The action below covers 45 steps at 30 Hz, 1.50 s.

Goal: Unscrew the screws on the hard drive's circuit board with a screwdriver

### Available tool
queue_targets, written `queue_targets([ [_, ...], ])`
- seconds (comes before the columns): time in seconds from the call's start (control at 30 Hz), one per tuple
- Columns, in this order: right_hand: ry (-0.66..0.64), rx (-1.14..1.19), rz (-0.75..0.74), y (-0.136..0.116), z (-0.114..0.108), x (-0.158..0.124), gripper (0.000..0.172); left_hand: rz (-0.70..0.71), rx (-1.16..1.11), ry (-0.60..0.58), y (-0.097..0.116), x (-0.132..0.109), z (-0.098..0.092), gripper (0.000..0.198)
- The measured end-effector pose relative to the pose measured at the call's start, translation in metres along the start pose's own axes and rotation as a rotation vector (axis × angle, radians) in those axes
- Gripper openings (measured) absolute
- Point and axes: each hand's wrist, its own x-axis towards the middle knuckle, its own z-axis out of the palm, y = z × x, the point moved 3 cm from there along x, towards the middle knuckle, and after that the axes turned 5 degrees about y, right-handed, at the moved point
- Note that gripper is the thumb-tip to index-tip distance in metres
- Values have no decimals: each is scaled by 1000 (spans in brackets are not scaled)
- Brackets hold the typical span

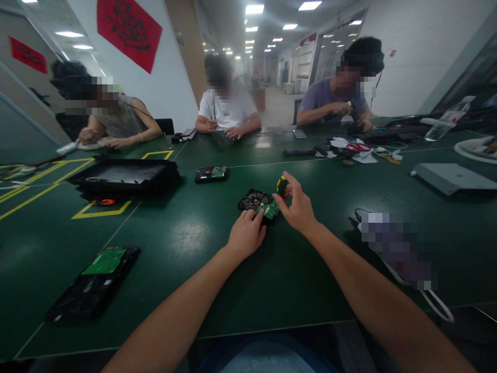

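Observation:
A hard drive (248,199) with a green circuit board (267,210) on its upper face lies on the green table in front of me. My left hand (246,233) grips the drive's near edge, fingers resting on it and beside the board. In my right hand (298,207) is a screwdriver (281,184) with a yellow and black handle, held between thumb and fingers over the drive's right side. The screwdriver's tip is hidden or too small to see. Farther off sits another hard drive (212,174), and a third drive (97,282) lies at the near left.
Black stacked trays (124,181) stand at left, above an orange item (104,202). To the right are a grey metal case (458,177), a blurred pouch (396,254) with a strap, red scissors (357,148) and a plastic bottle (450,119). Three people work across the table (186,290).

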Motion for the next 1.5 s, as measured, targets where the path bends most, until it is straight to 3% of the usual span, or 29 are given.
queue_targets([
  [1.5,24,-41,-2,0,-2,0,67,-7,-9,-8,-1,0,-1,53],
])
